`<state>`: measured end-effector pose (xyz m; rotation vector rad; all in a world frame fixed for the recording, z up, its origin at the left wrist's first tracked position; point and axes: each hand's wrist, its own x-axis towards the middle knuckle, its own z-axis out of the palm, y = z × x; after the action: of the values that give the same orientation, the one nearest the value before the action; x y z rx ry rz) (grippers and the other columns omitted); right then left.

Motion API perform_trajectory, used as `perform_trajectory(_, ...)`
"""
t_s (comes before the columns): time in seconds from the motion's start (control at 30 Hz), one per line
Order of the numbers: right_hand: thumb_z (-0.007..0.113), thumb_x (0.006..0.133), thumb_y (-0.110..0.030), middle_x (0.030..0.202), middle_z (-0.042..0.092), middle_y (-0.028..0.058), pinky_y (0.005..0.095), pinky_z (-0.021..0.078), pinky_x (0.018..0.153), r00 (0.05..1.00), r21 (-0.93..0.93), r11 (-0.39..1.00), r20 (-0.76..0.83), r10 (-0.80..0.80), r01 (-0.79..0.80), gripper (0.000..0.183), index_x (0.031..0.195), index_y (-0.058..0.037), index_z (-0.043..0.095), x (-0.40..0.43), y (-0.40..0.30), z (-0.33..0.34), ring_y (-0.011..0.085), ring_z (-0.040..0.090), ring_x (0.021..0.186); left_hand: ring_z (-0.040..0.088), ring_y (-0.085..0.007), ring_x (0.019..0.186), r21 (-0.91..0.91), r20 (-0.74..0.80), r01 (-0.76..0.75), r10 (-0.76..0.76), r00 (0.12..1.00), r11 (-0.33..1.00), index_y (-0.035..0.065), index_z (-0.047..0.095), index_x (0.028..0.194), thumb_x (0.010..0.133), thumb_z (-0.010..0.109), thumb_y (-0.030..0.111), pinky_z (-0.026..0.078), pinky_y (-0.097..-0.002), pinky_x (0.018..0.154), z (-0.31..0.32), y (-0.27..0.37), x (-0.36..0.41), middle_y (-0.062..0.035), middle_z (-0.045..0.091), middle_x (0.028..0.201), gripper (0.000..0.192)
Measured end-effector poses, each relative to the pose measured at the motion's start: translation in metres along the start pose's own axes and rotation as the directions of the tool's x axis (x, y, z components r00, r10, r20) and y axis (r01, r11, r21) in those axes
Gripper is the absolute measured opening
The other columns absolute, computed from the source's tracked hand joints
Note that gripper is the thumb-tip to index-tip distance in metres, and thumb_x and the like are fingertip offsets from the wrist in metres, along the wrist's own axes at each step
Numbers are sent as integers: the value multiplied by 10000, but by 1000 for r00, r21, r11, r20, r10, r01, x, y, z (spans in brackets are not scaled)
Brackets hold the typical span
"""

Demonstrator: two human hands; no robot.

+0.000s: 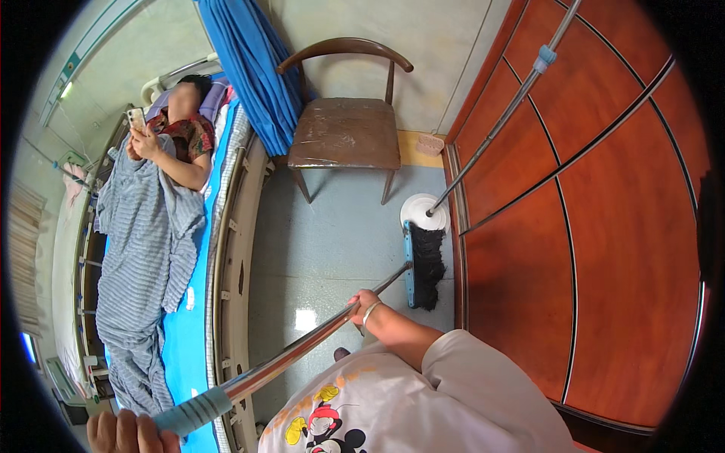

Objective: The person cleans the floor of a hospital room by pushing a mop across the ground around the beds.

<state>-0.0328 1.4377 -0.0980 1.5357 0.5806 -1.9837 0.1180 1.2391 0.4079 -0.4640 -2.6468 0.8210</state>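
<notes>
A broom with a long metal handle [294, 350] crosses the view from lower left to the middle right. My left hand [133, 433] grips its blue ribbed end grip [195, 409]. Farther down the shaft, my right hand [365, 306] is closed around the metal, with a bangle on the wrist. The blue broom head [409, 283] carries black bristles [429, 269], which lie against the floor beside the wardrobe base. Just beyond the bristles is the white round base [417, 206] of a pole [487, 141] that leans against the wardrobe.
To the left, a person [175, 141] lies under a grey blanket [133, 266] on a bed with a side rail [232, 272], holding a phone [136, 120]. A brown chair [345, 133] stands ahead beside a blue curtain [249, 73]. A small pink basket [430, 145] sits near the wooden wardrobe [623, 272].
</notes>
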Motion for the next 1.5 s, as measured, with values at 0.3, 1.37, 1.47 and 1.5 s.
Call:
perform_trajectory(0.3,432,645,-93,438,346,4,278,336,462,924,64,998,380,-27,3,188,492,-118,325,-107,-43,51,141,347,415,490,-204,425,15,-272,40,-35,962,999,19,510,566,817,373,182,370,-278,380,-30,11,-28,-89,497,511,329)
perform_trajectory(1.37,380,721,-66,493,335,24,253,350,498,981,276,961,187,-41,-13,133,605,-86,319,-56,-29,-24,148,353,455,375,-243,500,-274,-112,31,-63,992,961,30,377,529,663,503,170,299,-350,528,24,6,33,-90,399,530,231)
perform_trajectory(1.47,399,729,-95,594,376,45,310,376,559,994,226,971,44,-97,84,116,631,-84,337,-48,-13,-43,152,376,544,335,-181,414,-315,-79,39,-67,995,948,73,348,477,652,512,200,224,-306,425,53,5,17,-44,356,461,271)
perform_trajectory(1.5,393,739,-120,586,373,40,389,384,615,997,105,992,13,-70,68,118,636,-87,344,-47,-12,-52,153,370,536,316,-183,400,-337,-100,48,-86,991,940,80,322,465,608,540,182,204,-303,416,60,10,16,-34,336,448,280)
